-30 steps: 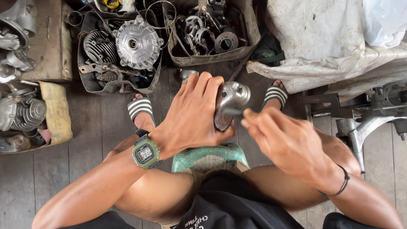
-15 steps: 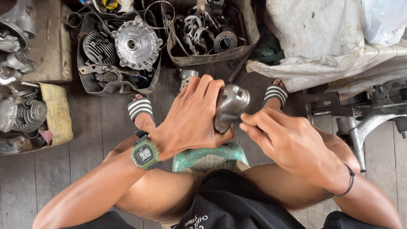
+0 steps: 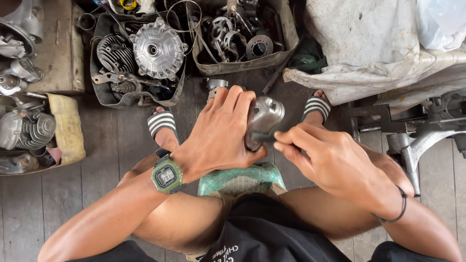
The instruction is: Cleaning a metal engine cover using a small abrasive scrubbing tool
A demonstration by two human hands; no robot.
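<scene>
Hands are working over one grey metal casting (image 3: 264, 116) above a green stool (image 3: 242, 178): the left hand (image 3: 221, 136) is wrapping it with fingers curled, the right hand (image 3: 330, 160) is pinching a dark tool (image 3: 264, 138) against it. Two striped sandals (image 3: 161, 122) are flanking them, and two trays beyond are sitting full, the left tray (image 3: 99, 92) holding a finned cylinder and a round hub (image 3: 154, 48), the right tray (image 3: 286, 34) holding gears and rings. Bare floorboards (image 3: 111, 155) are lying open only at lower left, with more parts crowding both sides.
</scene>
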